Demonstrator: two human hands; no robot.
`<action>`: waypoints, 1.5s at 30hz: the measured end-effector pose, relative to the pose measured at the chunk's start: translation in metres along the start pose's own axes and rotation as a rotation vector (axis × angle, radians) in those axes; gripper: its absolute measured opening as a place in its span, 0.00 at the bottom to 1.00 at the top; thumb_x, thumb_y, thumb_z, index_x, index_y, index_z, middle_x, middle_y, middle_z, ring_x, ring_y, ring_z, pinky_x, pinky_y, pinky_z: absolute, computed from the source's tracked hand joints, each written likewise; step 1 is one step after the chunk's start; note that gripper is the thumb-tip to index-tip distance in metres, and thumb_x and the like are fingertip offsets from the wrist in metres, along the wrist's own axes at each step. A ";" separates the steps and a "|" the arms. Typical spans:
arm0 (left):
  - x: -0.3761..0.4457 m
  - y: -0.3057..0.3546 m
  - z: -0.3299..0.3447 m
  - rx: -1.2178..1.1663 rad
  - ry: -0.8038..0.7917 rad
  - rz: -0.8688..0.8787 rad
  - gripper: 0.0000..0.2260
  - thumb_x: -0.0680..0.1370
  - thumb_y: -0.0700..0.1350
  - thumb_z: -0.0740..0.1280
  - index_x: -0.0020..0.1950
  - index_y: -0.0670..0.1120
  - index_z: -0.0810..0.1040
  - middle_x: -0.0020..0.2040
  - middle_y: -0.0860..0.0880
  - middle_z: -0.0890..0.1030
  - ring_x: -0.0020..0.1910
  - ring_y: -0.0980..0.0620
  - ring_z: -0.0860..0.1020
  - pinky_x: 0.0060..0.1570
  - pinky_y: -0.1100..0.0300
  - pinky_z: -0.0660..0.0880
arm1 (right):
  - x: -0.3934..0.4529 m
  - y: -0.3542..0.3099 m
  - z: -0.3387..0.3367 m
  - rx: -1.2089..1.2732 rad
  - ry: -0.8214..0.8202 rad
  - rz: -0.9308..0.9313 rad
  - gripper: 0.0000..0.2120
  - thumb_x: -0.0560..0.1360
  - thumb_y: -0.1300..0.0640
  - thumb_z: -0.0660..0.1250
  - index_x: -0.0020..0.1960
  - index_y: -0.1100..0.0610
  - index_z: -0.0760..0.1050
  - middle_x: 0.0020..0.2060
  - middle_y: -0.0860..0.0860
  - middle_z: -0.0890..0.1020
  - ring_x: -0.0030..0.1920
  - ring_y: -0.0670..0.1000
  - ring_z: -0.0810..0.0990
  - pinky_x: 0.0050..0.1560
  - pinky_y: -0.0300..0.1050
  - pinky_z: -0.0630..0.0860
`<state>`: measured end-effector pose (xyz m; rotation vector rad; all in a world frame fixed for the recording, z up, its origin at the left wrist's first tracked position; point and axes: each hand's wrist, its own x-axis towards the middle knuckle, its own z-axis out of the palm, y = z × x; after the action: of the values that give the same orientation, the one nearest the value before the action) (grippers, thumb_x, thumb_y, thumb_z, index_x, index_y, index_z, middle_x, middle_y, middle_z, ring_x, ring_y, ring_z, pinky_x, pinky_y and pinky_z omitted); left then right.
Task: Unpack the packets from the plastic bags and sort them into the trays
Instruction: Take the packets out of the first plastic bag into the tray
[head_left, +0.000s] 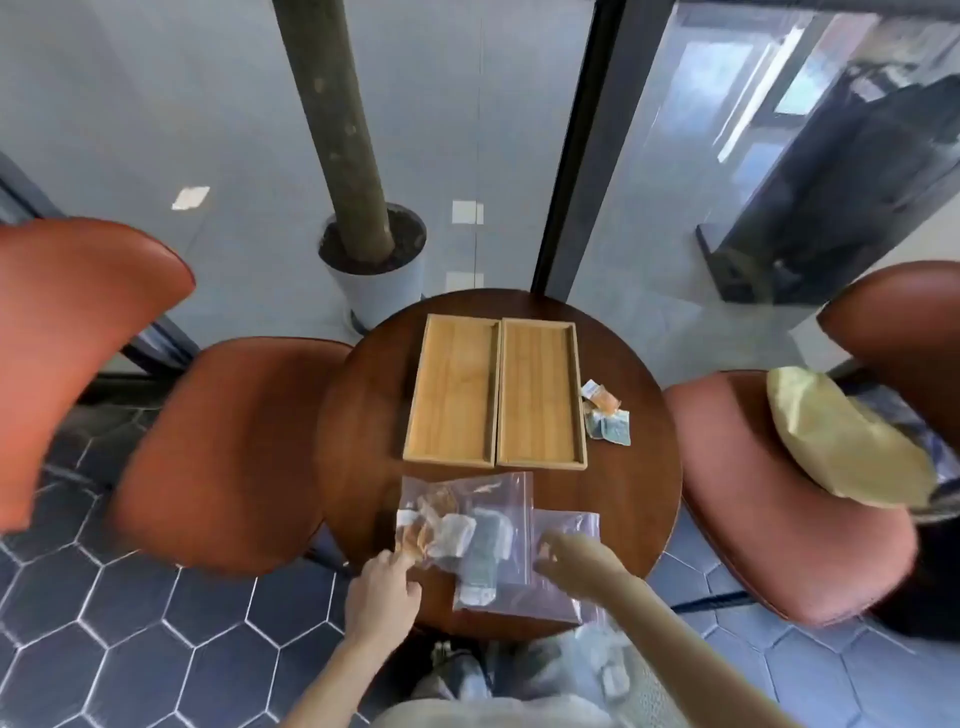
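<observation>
Two shallow wooden trays, the left tray (450, 395) and the right tray (540, 395), lie side by side on a round dark wooden table (639, 483), both with nothing in them. A clear plastic bag (467, 499) full of packets lies at the near edge, and a second plastic bag (550, 597), flatter, partly overlaps it on the right. My left hand (382, 592) pinches the near left corner of the full bag. My right hand (574, 564) rests on the flatter bag with its fingers curled; the view is blurred there. A few loose packets (605, 413) lie right of the trays.
Orange-brown chairs stand to the left (223, 452) and right (779, 499) of the table; a pale yellow cloth bag (841, 441) rests on the right one. A potted trunk in a white pot (374, 260) stands behind the table by a glass wall.
</observation>
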<state>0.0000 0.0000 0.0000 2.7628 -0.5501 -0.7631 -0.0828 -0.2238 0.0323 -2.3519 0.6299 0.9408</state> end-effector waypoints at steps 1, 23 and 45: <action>0.002 0.001 0.002 0.022 0.004 0.025 0.13 0.73 0.41 0.63 0.57 0.45 0.76 0.55 0.46 0.78 0.55 0.45 0.77 0.51 0.51 0.74 | 0.005 0.000 -0.001 0.031 0.041 0.016 0.16 0.77 0.53 0.59 0.63 0.57 0.71 0.56 0.56 0.80 0.53 0.56 0.80 0.52 0.47 0.77; 0.011 0.007 -0.007 -0.411 0.016 -0.077 0.16 0.78 0.42 0.61 0.66 0.42 0.70 0.66 0.42 0.73 0.62 0.46 0.73 0.55 0.59 0.69 | 0.010 -0.054 -0.011 0.847 0.327 -0.078 0.05 0.71 0.63 0.70 0.44 0.63 0.83 0.36 0.59 0.85 0.32 0.49 0.79 0.37 0.38 0.77; -0.021 0.051 -0.059 -0.988 0.213 -0.144 0.06 0.70 0.44 0.73 0.44 0.43 0.85 0.38 0.46 0.85 0.40 0.49 0.83 0.46 0.48 0.81 | -0.028 -0.094 0.008 0.840 0.361 -0.183 0.08 0.68 0.62 0.70 0.32 0.54 0.82 0.28 0.56 0.82 0.30 0.49 0.77 0.38 0.46 0.76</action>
<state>0.0001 -0.0306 0.0747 1.9170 0.0845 -0.5392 -0.0496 -0.1420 0.0758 -1.7587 0.7446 0.0979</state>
